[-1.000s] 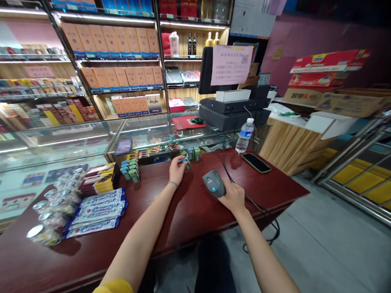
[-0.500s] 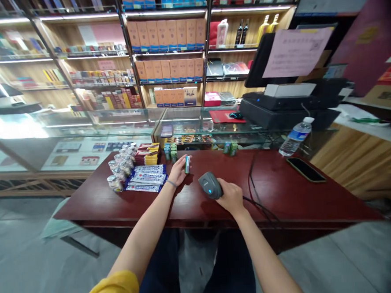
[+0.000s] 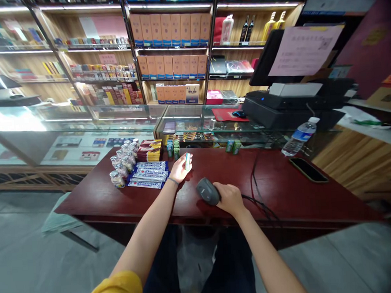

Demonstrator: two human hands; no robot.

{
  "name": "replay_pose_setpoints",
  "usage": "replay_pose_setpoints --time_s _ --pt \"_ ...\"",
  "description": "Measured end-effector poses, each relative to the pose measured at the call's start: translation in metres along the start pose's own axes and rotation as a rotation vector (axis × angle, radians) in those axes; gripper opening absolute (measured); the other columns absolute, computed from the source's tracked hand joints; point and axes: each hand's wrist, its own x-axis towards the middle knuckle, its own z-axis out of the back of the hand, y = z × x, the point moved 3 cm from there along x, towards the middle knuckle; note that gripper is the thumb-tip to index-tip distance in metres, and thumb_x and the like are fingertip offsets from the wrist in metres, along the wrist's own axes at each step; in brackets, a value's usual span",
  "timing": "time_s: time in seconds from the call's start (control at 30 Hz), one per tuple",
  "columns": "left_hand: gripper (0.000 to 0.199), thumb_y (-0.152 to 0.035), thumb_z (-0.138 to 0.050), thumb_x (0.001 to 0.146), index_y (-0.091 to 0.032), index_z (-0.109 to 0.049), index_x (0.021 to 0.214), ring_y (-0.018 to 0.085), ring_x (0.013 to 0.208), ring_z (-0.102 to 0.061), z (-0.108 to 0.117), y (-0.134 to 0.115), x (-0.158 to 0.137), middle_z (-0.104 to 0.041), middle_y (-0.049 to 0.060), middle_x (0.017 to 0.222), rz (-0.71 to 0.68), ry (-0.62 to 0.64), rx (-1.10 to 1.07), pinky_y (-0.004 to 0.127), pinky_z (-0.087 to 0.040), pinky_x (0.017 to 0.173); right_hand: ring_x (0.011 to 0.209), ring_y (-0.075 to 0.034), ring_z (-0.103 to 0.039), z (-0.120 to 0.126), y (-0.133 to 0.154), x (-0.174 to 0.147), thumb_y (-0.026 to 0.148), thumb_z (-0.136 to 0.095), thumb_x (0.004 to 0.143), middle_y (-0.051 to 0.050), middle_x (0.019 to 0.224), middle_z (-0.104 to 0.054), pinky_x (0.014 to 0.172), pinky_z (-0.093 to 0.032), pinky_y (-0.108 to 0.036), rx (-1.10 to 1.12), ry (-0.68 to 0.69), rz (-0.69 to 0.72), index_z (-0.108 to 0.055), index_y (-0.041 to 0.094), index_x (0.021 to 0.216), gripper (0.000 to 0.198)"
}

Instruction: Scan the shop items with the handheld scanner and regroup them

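Note:
My left hand (image 3: pixel 178 170) is closed around a small white-and-green pack (image 3: pixel 187 162), held just above the table with its printed side up. Bright light falls on the pack and fingers. My right hand (image 3: pixel 231 200) grips a dark grey handheld barcode scanner (image 3: pixel 207 191), its head pointing left toward the pack, a short gap between them. Left of my left hand lie blue-and-white stick packets (image 3: pixel 149 175), with several small jars (image 3: pixel 118 178) beside them. Behind those is a stack of brown-and-yellow packs (image 3: pixel 150 150). Small green packs (image 3: pixel 176 152) stand just past my left fingers.
More green packs (image 3: pixel 235 147) stand at the back of the dark red table (image 3: pixel 192 204). A black cable (image 3: pixel 255 178) runs right of the scanner. A water bottle (image 3: pixel 299 136) and a phone (image 3: pixel 308 169) lie at the right. A glass counter (image 3: pixel 127 119) and a monitor (image 3: pixel 266 58) are beyond.
Light now shines on the pack and left fingers, which were dimmer before. The scanner has turned slightly, and its blue indicator no longer shows. The view has shifted a little.

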Motion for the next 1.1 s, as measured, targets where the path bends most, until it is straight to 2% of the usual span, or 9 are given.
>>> replay_pose_setpoints --time_s 0.1,0.27,0.47,0.57,0.63,0.73,0.87,1.0,1.1 --pt "0.021 -0.026 -0.063 0.087 -0.02 -0.064 0.106 0.011 0.084 -0.062 0.001 0.0 0.001 -0.064 0.008 0.121 -0.005 -0.027 0.028 0.021 -0.049 0.066 0.074 -0.017 -0.063 0.001 -0.001 -0.001 0.032 -0.056 0.077 -0.007 0.089 -0.072 0.068 -0.038 -0.028 0.001 -0.022 -0.01 -0.06 0.014 0.108 0.035" --pt "0.032 -0.033 -0.069 0.083 -0.021 -0.063 0.112 0.011 0.085 -0.063 0.004 0.0 0.001 -0.062 0.008 0.126 -0.011 -0.066 0.112 0.023 -0.052 0.068 0.077 -0.018 -0.065 -0.001 -0.002 -0.002 0.031 -0.056 0.077 -0.008 0.094 -0.072 0.07 -0.039 -0.029 -0.007 -0.028 -0.012 -0.058 0.013 0.114 0.041" --pt "0.041 -0.029 -0.071 0.08 -0.019 -0.062 0.118 0.012 0.084 -0.064 -0.007 -0.01 -0.002 -0.066 0.007 0.118 -0.101 -0.101 0.166 0.024 -0.053 0.073 0.075 -0.017 -0.064 0.003 0.0 0.001 0.033 -0.055 0.079 -0.007 0.094 -0.072 0.069 -0.039 -0.029 -0.017 -0.096 0.001 -0.059 0.012 0.111 0.038" --pt "0.044 -0.028 -0.074 0.076 -0.019 -0.063 0.118 0.013 0.089 -0.064 -0.014 -0.032 -0.001 -0.069 0.005 0.109 -0.23 -0.089 0.264 0.024 -0.051 0.079 0.072 -0.017 -0.063 0.005 0.0 0.001 0.032 -0.054 0.079 -0.007 0.093 -0.072 0.069 -0.039 -0.029 -0.034 -0.115 0.008 -0.06 0.013 0.11 0.037" --pt "0.047 -0.03 -0.075 0.074 -0.02 -0.063 0.118 0.012 0.084 -0.064 -0.014 -0.055 0.001 -0.069 0.003 0.101 -0.296 -0.092 0.367 0.023 -0.05 0.077 0.07 -0.016 -0.063 0.004 -0.001 0.001 0.03 -0.054 0.077 -0.006 0.093 -0.072 0.068 -0.039 -0.029 -0.046 -0.118 0.004 -0.06 0.013 0.11 0.037" --pt "0.049 -0.032 -0.077 0.07 -0.019 -0.064 0.116 0.013 0.077 -0.062 -0.003 -0.093 0.005 -0.069 0.003 0.093 -0.35 -0.129 0.559 0.026 -0.05 0.075 0.07 -0.016 -0.062 0.002 -0.002 0.0 0.028 -0.054 0.076 -0.006 0.091 -0.072 0.068 -0.039 -0.029 -0.042 -0.112 -0.012 -0.06 0.014 0.109 0.036" --pt "0.04 -0.028 -0.08 0.063 -0.017 -0.069 0.101 0.016 0.08 -0.061 0.016 -0.136 0.007 -0.069 0.004 0.089 -0.474 -0.235 0.929 0.031 -0.049 0.082 0.07 -0.016 -0.062 0.002 -0.002 0.0 0.028 -0.054 0.076 -0.006 0.089 -0.071 0.067 -0.039 -0.029 -0.022 -0.108 -0.015 -0.06 0.014 0.109 0.037" --pt "0.029 -0.023 -0.079 0.062 -0.019 -0.07 0.089 0.019 0.077 -0.061 0.026 -0.146 0.01 -0.067 0.004 0.081 -0.481 -0.279 1.263 0.035 -0.047 0.085 0.07 -0.017 -0.062 0.002 -0.003 0.0 0.029 -0.054 0.077 -0.007 0.09 -0.071 0.068 -0.04 -0.028 -0.021 -0.117 -0.011 -0.061 0.014 0.109 0.036" --pt "0.026 -0.018 -0.078 0.061 -0.02 -0.069 0.085 0.02 0.075 -0.059 0.029 -0.14 0.014 -0.065 0.003 0.077 -0.486 -0.267 1.325 0.036 -0.047 0.085 0.07 -0.017 -0.062 0.001 -0.003 0.0 0.029 -0.053 0.077 -0.008 0.093 -0.071 0.068 -0.04 -0.028 -0.029 -0.119 -0.013 -0.061 0.015 0.109 0.036"
